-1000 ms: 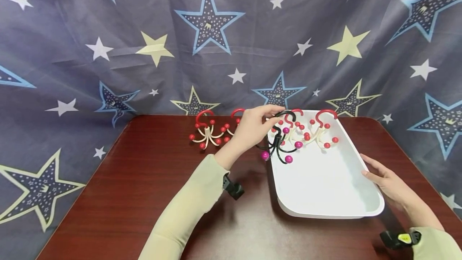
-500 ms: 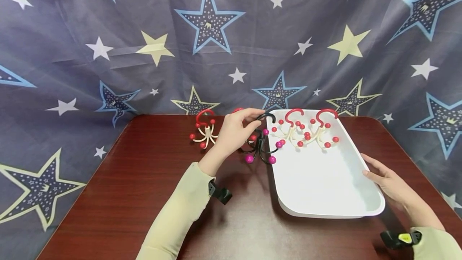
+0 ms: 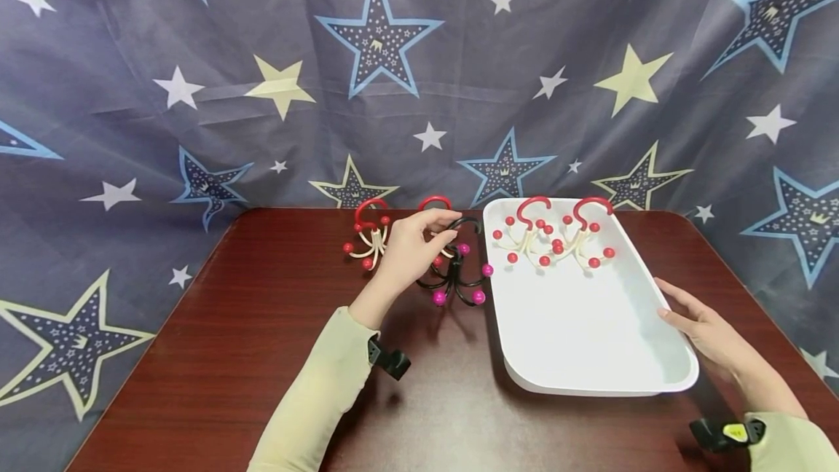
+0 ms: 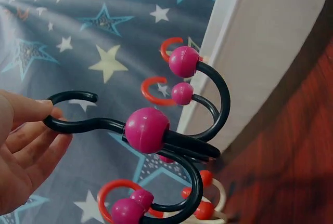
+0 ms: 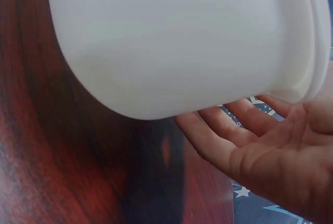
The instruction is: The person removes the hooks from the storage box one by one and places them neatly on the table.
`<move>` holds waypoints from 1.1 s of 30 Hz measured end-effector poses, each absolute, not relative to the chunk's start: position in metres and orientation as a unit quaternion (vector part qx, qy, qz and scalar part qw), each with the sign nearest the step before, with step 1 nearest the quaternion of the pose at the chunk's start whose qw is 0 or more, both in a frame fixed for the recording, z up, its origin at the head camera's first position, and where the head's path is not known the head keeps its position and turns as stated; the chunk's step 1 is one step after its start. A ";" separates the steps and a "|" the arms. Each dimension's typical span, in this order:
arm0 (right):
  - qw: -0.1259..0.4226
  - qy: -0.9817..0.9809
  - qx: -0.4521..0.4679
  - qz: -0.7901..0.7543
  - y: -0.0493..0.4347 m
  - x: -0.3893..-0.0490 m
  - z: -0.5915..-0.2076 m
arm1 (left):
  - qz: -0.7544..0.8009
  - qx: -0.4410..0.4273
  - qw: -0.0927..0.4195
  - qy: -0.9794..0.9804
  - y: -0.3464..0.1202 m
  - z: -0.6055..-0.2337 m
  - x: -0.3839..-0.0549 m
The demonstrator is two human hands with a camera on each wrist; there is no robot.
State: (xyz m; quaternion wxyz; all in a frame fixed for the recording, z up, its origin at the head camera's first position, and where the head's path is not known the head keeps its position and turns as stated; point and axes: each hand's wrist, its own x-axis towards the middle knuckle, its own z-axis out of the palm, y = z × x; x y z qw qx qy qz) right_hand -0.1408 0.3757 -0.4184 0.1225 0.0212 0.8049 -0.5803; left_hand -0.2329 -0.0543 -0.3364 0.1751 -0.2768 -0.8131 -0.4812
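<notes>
My left hand (image 3: 403, 250) pinches the curved top of a black multi-arm claw hook (image 3: 454, 275) with pink ball tips. In the left wrist view, thumb and fingertips hold the end of the hook's curve, and its arms spread away from the hand. It hangs over the table, just left of the white tray (image 3: 590, 341). At the tray's right side my right hand (image 3: 711, 333) holds the edge, thumb over the rim and fingers outside. The right wrist view shows those fingers (image 5: 208, 141) against the tray's outer wall.
Two cream claw hooks with red curves and red balls, one left (image 3: 529, 239) and one right (image 3: 580, 240), sit at the tray's far end. Another similar hook (image 3: 376, 241) stands on the brown table (image 3: 262, 326). A further red curve (image 3: 435, 200) shows behind the left hand. A star-patterned curtain (image 3: 216, 93) hangs behind.
The left hand has moved left with the black claw hook, from over the tray's left edge to over the table beside it. The right hand and the tray have stayed put.
</notes>
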 end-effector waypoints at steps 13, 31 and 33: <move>0.119 0.793 0.016 -0.598 0.377 -0.142 -0.420 | -0.513 -0.267 0.152 -0.801 -0.072 -0.373 -0.251; 0.117 0.801 0.021 -0.586 0.376 -0.142 -0.420 | -0.544 -0.264 0.125 -0.786 -0.076 -0.395 -0.258; 0.115 0.807 0.020 -0.579 0.376 -0.142 -0.420 | -0.547 -0.261 0.124 -0.786 -0.076 -0.396 -0.258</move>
